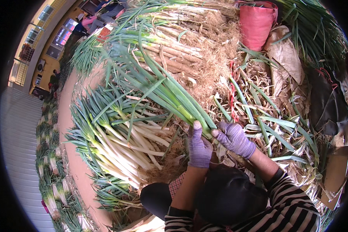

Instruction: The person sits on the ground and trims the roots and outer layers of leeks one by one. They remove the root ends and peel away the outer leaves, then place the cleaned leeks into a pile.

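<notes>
My left hand (200, 148), in a purple knit glove with the thumb up, grips a bunch of long green onions (176, 98) near the base of the leaves. My right hand (234, 140), in a matching glove, pinches the bunch's outer leaves just to the right. The leaves reach away to the upper left; the lower ends are mostly hidden behind my hands. Beside my left arm lies a pile of cleaned white-stalked green onions (133, 145). Beyond the held bunch, unpeeled onions with brown stalks and shaggy roots (174, 55) are heaped.
Peeled skins and cut leaves (266, 124) litter the ground at the right, with red twine (232, 92) among them. A red sack (255, 26) and a dark plastic sheet (324, 101) are farther right. Several people (89, 21) sit at the far upper left. Onion bundles (50, 200) line the left.
</notes>
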Motion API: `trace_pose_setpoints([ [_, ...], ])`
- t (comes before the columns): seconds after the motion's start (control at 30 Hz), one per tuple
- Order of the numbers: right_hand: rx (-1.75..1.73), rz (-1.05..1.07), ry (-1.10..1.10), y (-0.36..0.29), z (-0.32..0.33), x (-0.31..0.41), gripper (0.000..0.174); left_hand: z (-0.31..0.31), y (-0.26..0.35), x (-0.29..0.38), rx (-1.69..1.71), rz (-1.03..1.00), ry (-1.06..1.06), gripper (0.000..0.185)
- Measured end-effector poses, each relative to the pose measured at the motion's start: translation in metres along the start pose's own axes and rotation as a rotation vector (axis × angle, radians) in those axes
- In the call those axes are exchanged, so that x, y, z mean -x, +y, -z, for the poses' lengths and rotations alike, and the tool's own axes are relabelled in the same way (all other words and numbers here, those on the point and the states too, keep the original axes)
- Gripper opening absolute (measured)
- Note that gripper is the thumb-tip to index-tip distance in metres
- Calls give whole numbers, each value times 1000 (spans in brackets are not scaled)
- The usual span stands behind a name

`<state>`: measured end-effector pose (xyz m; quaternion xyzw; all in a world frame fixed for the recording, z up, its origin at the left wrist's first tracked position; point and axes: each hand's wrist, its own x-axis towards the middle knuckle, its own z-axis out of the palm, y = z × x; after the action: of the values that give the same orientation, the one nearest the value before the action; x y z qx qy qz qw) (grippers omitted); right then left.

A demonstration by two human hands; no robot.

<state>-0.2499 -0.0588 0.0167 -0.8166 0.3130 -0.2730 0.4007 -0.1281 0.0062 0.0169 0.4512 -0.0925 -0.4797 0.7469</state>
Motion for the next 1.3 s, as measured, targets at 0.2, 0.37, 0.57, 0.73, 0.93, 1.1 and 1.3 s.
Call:
trace_pose_setpoints([
  [0.2, -523, -194, 104, 8, -15, 23, 37, 13, -7, 7, 196, 126, -70, 48],
  [0.37, -600, -557, 351, 84, 16, 86, 32, 27, 9, -23, 603, 89, -419, 43],
  [0.57, 730, -542, -170, 119, 107, 127, 38, 33, 25, -65, 667, 55, -913, 40],
  [0.73, -227, -44, -308, -4, 40, 27, 69, 24, 25, -66, 751, 101, -962, 45],
  [0.93, 37, -150, -420, -14, -13, -6, 53, 25, 25, -31, 467, 82, 35, 58],
  [1.1, 76, -59, -372, -5, -29, 8, 47, 60, 19, -27, 490, 166, 76, 61],
  [1.3, -352, -204, -256, 19, -28, 19, 45, 63, 12, -33, 523, 182, -408, 55],
])
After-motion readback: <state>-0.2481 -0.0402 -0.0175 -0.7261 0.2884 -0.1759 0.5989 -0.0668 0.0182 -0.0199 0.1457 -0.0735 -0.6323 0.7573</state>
